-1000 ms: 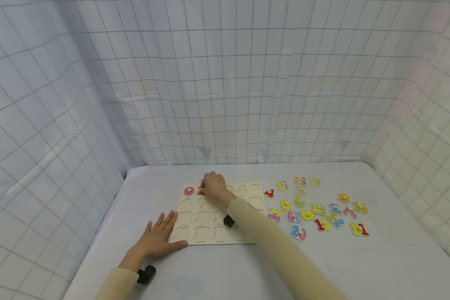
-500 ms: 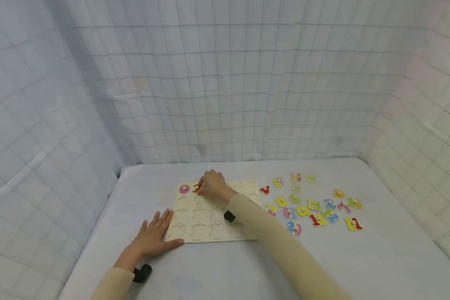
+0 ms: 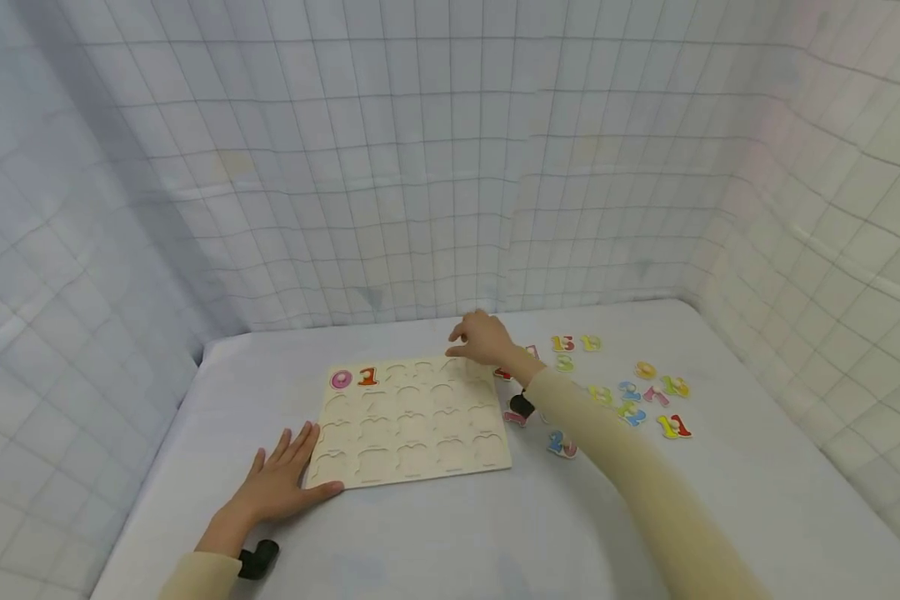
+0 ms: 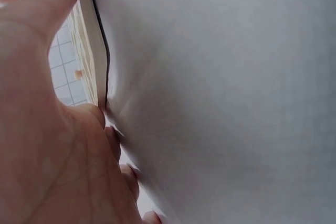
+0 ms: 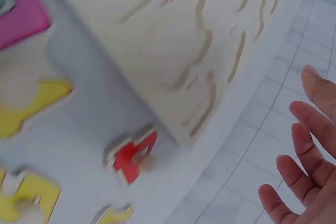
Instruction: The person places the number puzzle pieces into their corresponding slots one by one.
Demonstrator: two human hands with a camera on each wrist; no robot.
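A cream wooden number puzzle board (image 3: pixel 412 425) lies on the table, its shaped recesses mostly bare. In its top left corner sit a pink 0 piece (image 3: pixel 341 380) and a red-orange 1 piece (image 3: pixel 368 377). My left hand (image 3: pixel 273 483) rests at the board's lower left corner, fingers spread along the left side and thumb on the front edge; the left wrist view (image 4: pixel 58 145) shows the thumb against that edge. Over the upper right part of the board is my right hand (image 3: pixel 483 337), loosely bent and holding nothing. A red 4 piece (image 5: pixel 131 156) lies just off the board's corner.
Several coloured number pieces with knobs lie scattered right of the board, among them an 11 (image 3: pixel 675 427), a 15 (image 3: pixel 562 343) and a 20 (image 3: pixel 562 444). My right sleeve (image 3: pixel 615 450) covers some of them. Grid-patterned curtains (image 3: pixel 390 167) stand behind and at both sides.
My right hand has let go of the red-orange 1 piece, which now lies in the board, and has moved right across it. The left hand keeps its place on the board; the head view has shifted.
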